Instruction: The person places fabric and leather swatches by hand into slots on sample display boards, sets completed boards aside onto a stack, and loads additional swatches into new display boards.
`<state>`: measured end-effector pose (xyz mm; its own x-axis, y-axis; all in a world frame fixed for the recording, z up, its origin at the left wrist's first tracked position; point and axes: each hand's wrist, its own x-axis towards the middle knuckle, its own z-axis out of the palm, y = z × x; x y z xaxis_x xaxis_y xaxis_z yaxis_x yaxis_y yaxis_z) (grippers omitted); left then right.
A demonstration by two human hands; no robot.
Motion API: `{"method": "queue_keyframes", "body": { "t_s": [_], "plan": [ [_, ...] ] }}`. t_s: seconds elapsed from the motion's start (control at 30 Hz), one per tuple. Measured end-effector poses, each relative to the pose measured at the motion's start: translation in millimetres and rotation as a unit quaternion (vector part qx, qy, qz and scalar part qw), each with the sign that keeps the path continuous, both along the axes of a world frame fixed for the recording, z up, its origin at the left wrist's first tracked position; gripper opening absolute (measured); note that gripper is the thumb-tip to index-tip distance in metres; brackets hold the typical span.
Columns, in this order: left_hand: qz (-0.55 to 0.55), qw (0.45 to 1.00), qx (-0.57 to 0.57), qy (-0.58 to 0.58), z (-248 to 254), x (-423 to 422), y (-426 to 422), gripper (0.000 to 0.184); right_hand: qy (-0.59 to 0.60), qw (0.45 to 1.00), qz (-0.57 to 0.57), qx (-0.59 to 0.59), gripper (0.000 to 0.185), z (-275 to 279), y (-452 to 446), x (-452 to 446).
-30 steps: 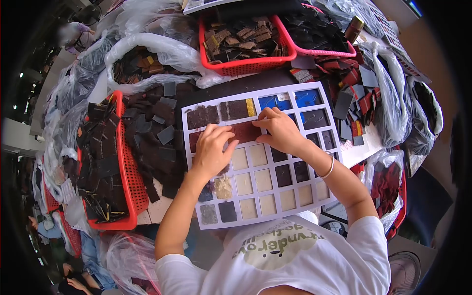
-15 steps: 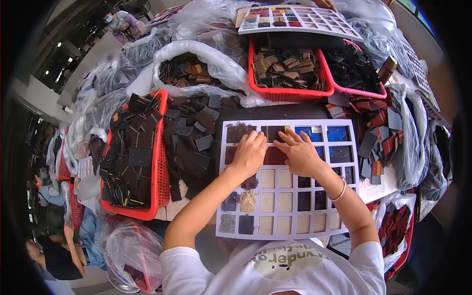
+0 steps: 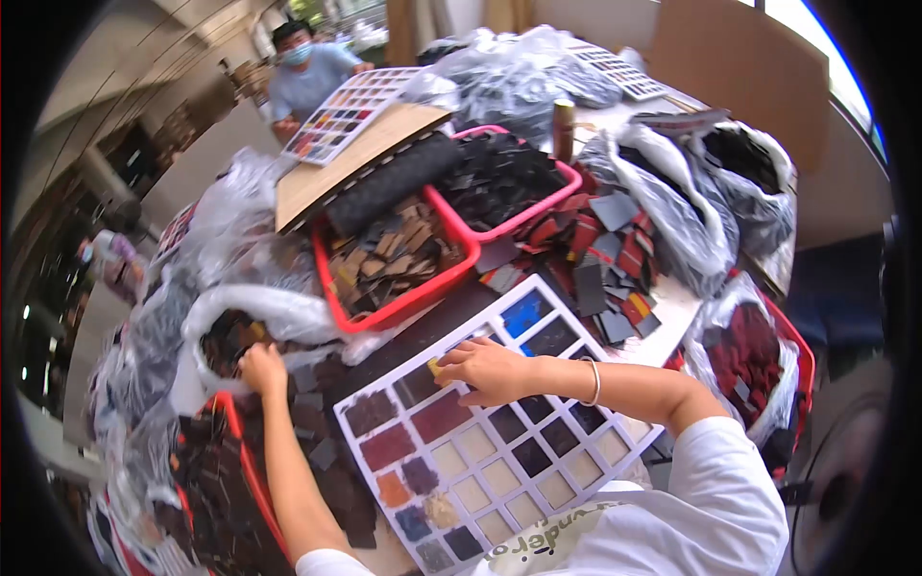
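My left hand (image 3: 262, 369) is closed at the near edge of an open plastic bag (image 3: 303, 305) holding brown and dark scraps (image 3: 230, 338). What its fingers hold, if anything, is hidden. My right hand (image 3: 485, 371) has its fingers spread over the upper part of a white grid sample board (image 3: 403, 415), partly covering a dark brown swatch (image 3: 415, 385). By its fingertips shows a small yellow edge. The tilted board carries a fuzzy brown swatch (image 3: 370, 412), a maroon swatch (image 3: 437, 417), a blue swatch (image 3: 525, 313), and several cream and black squares.
Red baskets of brown pieces (image 3: 394, 252) and black pieces (image 3: 504, 180) stand beyond the board. Red and grey scraps (image 3: 600, 254) lie to the right; dark scraps (image 3: 216, 480) fill a basket on the left. A masked person (image 3: 317, 82) is behind a second sample board (image 3: 351, 113).
My left hand has left the board and reached to the plastic bag at the left. My right hand stays on the board. The view has turned, so the board looks tilted.
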<state>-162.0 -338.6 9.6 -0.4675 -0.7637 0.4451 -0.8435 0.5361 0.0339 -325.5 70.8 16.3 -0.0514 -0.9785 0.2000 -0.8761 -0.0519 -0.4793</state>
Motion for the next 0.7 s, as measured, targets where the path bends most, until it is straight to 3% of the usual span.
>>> {"method": "queue_keyframes", "body": {
  "t_s": [0.07, 0.2, 0.27, 0.33, 0.4, 0.47, 0.5, 0.53, 0.63, 0.7],
  "plan": [
    [0.099, 0.994, 0.040, -0.034, -13.4, -4.6, -28.0, 0.040, 0.018, 0.995, -0.095, -0.039, 0.037, 15.3, 37.4, -24.4],
    [0.151, 0.985, 0.069, -0.046, -18.8, -19.1, -29.8, 0.044, 0.040, 0.930, -0.337, -0.140, 0.023, 42.6, 126.6, -109.4],
    [0.169, 0.981, 0.097, -0.002, -12.9, -25.2, -25.3, 0.044, 0.094, 0.844, -0.510, -0.138, 0.021, 43.9, 175.5, -163.5],
    [0.173, 0.977, 0.107, 0.063, -15.5, -26.4, -34.6, 0.041, 0.035, 0.746, -0.641, -0.174, 0.023, 26.4, 231.1, -233.7],
    [0.109, 0.979, 0.085, 0.152, -39.4, -15.9, -76.3, 0.033, 0.007, 0.670, -0.720, -0.179, 0.023, -2.7, 295.0, -301.0],
    [0.040, 0.964, 0.081, 0.249, -45.0, -3.1, -97.7, 0.029, 0.005, 0.592, -0.802, -0.075, 0.021, -21.6, 336.3, -335.6],
    [0.009, 0.953, 0.076, 0.294, -45.1, 3.4, -99.9, 0.026, -0.024, 0.597, -0.801, -0.044, 0.021, -37.6, 358.2, -352.2],
    [-0.049, 0.929, 0.113, 0.348, -42.8, 7.4, -96.1, 0.026, -0.051, 0.574, -0.816, 0.044, 0.034, -32.2, 359.5, -351.1],
    [-0.181, 0.852, 0.183, 0.456, -20.4, 26.8, -47.5, 0.027, 0.067, 0.597, -0.781, 0.174, 0.034, -1.5, 334.3, -319.4],
    [-0.104, 0.843, 0.299, 0.435, 43.1, 22.4, 59.5, 0.026, 0.104, 0.604, -0.767, 0.190, 0.030, -20.3, 351.4, -335.3]
  ]
}}
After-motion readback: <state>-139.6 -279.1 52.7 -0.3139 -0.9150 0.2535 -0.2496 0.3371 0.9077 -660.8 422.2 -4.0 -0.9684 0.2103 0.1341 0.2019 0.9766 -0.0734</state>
